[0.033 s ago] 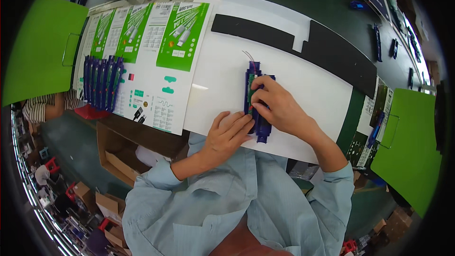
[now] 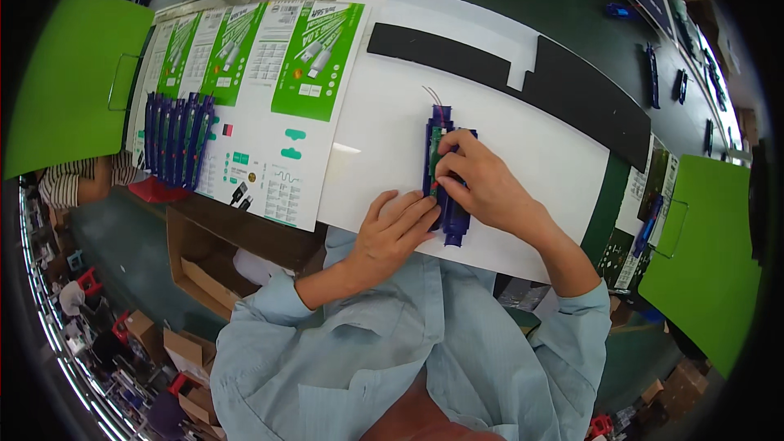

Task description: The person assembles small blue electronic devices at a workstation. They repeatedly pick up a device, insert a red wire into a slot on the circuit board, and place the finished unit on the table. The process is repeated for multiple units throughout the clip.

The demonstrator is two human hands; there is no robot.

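Observation:
A long blue plastic housing (image 2: 429,135) lies on the white sheet in front of me, with a narrow green circuit board (image 2: 436,147) along it. Thin wires (image 2: 431,95) stick out past its far end. Close on its right is a second blue plastic part (image 2: 455,233), partly under my hand. My left hand (image 2: 396,227) steadies the housing's near end, its fingertips closed against it. From the right, my right hand (image 2: 482,184) reaches over with bent fingers and thumb closed on the circuit board. The fingers hide part of the board.
Several blue housings with green boards (image 2: 175,139) stand in a row on printed packaging sheets (image 2: 278,135) at left. Black flat pieces (image 2: 584,106) lie beyond the work. Green panels (image 2: 73,73) flank the table. An open cardboard box (image 2: 192,269) stands below left.

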